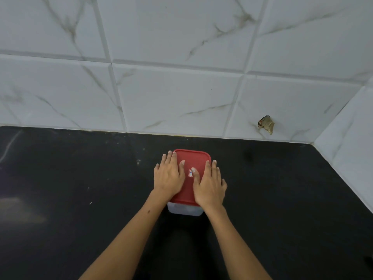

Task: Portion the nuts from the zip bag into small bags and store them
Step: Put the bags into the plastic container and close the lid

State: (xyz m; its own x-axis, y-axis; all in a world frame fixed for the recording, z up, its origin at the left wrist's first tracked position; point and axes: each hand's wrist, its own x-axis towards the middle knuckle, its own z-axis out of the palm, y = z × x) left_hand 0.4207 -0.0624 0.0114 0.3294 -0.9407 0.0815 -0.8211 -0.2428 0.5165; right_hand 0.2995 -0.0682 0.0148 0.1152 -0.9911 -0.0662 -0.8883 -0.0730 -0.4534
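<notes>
A clear plastic container [184, 210] with a red lid [193, 158] stands on the black countertop [80, 178], a short way from the tiled wall. My left hand [168, 177] lies flat on the lid's left side, fingers spread. My right hand [210, 184] lies flat on its right side, thumb near a small sticker [190, 173] at the lid's centre. Both palms press down on the lid and neither hand grips anything. What the container holds is hidden. No zip bag, small bags or nuts are in view.
White marble-patterned tiles [181, 87] cover the back wall, and a side wall [347, 148] meets it at the right corner. A chipped hole [266, 124] marks a tile low on the right.
</notes>
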